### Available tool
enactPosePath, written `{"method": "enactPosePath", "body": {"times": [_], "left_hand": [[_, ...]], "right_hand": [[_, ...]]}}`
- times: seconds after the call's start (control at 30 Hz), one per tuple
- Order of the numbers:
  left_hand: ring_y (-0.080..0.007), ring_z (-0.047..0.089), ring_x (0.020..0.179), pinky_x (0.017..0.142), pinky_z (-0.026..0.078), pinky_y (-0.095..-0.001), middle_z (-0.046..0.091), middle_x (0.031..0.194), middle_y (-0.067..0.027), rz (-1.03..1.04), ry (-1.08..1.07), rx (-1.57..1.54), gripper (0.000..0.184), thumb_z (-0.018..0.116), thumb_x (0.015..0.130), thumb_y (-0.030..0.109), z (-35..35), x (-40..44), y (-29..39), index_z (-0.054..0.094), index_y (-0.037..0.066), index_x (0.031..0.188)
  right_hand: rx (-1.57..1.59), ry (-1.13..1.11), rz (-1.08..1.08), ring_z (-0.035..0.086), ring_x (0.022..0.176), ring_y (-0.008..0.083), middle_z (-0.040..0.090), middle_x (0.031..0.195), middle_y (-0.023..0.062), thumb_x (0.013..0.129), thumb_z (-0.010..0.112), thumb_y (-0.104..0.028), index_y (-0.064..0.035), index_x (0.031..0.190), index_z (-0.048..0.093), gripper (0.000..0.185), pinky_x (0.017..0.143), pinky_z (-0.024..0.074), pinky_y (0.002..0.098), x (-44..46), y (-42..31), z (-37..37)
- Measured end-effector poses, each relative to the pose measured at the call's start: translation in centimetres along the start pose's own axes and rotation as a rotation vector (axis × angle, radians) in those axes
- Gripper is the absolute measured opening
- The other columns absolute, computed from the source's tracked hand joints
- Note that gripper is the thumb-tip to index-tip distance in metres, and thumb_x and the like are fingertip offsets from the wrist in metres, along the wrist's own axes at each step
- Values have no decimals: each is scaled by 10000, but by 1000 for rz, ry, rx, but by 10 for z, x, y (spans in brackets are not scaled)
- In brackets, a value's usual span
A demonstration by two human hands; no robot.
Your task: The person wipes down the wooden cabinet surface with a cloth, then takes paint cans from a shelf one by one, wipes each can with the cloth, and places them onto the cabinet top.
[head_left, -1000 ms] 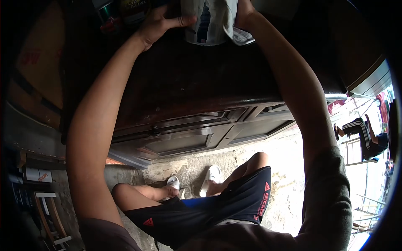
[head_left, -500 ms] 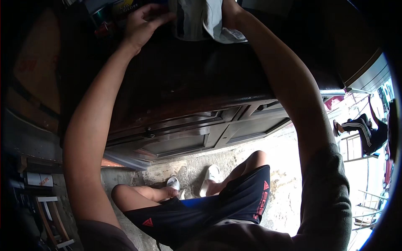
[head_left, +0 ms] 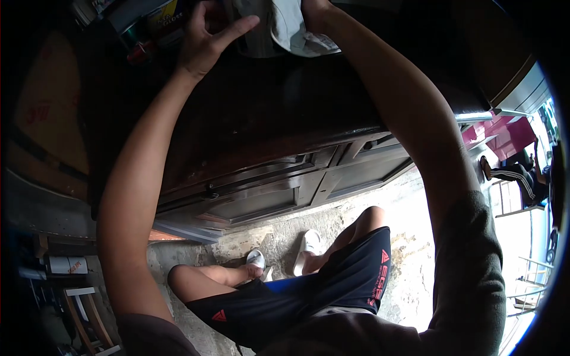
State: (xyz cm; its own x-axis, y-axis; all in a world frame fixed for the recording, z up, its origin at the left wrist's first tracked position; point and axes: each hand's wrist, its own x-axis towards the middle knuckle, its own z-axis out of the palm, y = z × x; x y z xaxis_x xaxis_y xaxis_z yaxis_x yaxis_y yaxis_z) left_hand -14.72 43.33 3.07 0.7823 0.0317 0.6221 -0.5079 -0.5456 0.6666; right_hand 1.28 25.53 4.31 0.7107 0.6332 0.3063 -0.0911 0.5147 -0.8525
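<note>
At the top of the view, my left hand (head_left: 208, 43) is open, thumb stretched out to the right and fingers apart. It is beside a grey, upright container (head_left: 256, 38), whose top is cut off by the frame. A pale, crumpled cloth-like sheet (head_left: 289, 29) hangs against the container's right side. My right hand (head_left: 317, 16) is closed at the sheet's right edge and seems to grip it; its fingertips are hidden. Both forearms reach over a dark, glossy wooden cabinet top (head_left: 261, 101).
Left of my left hand stand a dark box with yellow lettering (head_left: 166, 15) and a small red-capped item (head_left: 138, 54). Cabinet doors (head_left: 255, 204) face my knees. A wooden stool (head_left: 89, 317) is at lower left; another person (head_left: 522, 178) sits at far right.
My left thumb has stretched out further and the hand sits slightly more to the right. The view has shifted a little; the container, sheet and right hand appear further left.
</note>
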Motion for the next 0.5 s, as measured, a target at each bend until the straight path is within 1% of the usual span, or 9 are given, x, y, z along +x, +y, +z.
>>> {"method": "enactPosePath", "body": {"times": [0.03, 0.1, 0.17, 0.23, 0.27, 0.4, 0.43, 0.5], "left_hand": [[-187, 634, 1008, 875, 503, -272, 640, 1174, -100, 10, 23, 25, 478, 728, 855, 203, 5, -1, 1, 550, 38, 1266], [-196, 634, 1014, 886, 504, -278, 633, 1192, -105, 14, 57, 47, 514, 726, 855, 212, 11, -4, 2, 528, 38, 1297], [-207, 618, 1020, 906, 476, -288, 631, 1188, -128, -47, 89, 146, 590, 772, 803, 226, 12, -4, 5, 523, 10, 1292], [-219, 603, 1027, 926, 449, -298, 629, 1184, -150, -101, 114, 246, 667, 818, 750, 240, 12, -1, 10, 519, -19, 1286], [-219, 603, 1027, 926, 449, -298, 629, 1184, -150, -99, 114, 245, 667, 818, 750, 240, 9, -1, 8, 519, -19, 1286], [-263, 579, 1135, 990, 464, -350, 559, 1309, -138, -155, -17, 52, 696, 733, 842, 251, -13, -5, -7, 399, 55, 1419], [-263, 579, 1135, 990, 464, -350, 559, 1309, -138, -157, -17, 52, 696, 733, 842, 251, -14, -4, -13, 399, 55, 1419], [-240, 590, 1078, 952, 457, -324, 597, 1243, -135, -94, -16, -107, 627, 746, 817, 196, -12, 3, -31, 464, 23, 1350]], "right_hand": [[-3, 2, -15, 637, 1032, 287, 667, 1158, 136, 927, 387, -645, -62, 1251, 609, 703, 922, 455, 393, 21, 15, -15], [-12, -3, -21, 642, 1020, 283, 672, 1146, 134, 925, 391, -645, -60, 1238, 618, 701, 918, 458, 394, 29, 24, -14], [-91, -22, -33, 648, 997, 276, 678, 1128, 132, 928, 375, -646, -61, 1224, 626, 701, 907, 465, 388, 19, 18, 3], [-128, -14, 12, 647, 999, 276, 677, 1131, 132, 928, 375, -645, -61, 1226, 624, 701, 905, 466, 387, 0, 9, 21], [-142, -6, 29, 646, 1000, 276, 676, 1132, 132, 927, 375, -645, -61, 1226, 624, 701, 904, 466, 386, -3, 8, 21], [-163, 23, 73, 643, 1004, 275, 674, 1137, 131, 926, 374, -643, -61, 1229, 622, 701, 899, 468, 383, -6, 2, 24], [-169, 25, 83, 643, 1005, 275, 673, 1138, 131, 926, 374, -643, -61, 1230, 621, 701, 898, 469, 383, -8, 1, 26], [-187, 32, 108, 641, 1008, 275, 672, 1140, 130, 925, 374, -642, -60, 1231, 620, 702, 896, 469, 381, -12, 0, 28]]}}
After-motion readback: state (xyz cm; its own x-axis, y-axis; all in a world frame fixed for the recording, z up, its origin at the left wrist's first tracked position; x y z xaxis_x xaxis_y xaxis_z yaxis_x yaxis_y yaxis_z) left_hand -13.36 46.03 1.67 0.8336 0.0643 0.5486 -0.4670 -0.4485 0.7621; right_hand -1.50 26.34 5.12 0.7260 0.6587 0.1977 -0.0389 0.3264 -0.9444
